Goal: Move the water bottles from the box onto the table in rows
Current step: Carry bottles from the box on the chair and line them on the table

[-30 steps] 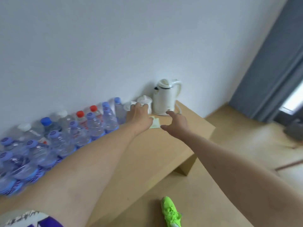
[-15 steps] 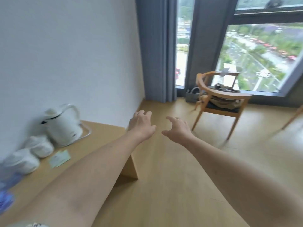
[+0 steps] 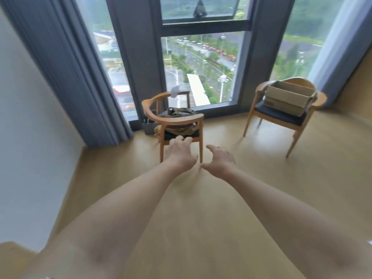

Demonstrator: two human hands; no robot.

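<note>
An open brown cardboard box (image 3: pixel 288 96) rests on the seat of a wooden chair (image 3: pixel 259 103) at the right, by the window. Its inside is hidden from here. My left hand (image 3: pixel 180 155) and my right hand (image 3: pixel 220 162) are stretched out in front of me above the floor, both empty with fingers apart. They are far from the box. No water bottles are in view. Only a corner of the wooden table (image 3: pixel 12 249) shows at the bottom left.
A second wooden chair (image 3: pixel 173 117) holding a brown bag stands just beyond my hands. Grey curtains (image 3: pixel 70 69) hang at the left of a tall window (image 3: pixel 199 67). A small bag (image 3: pixel 149 127) sits on the floor beside the curtain. Wooden floor lies between me and both chairs.
My view has swung right, away from the table with its rows of bottles and the kettle, toward the window and the two chairs. Both hands stayed empty and outstretched.
</note>
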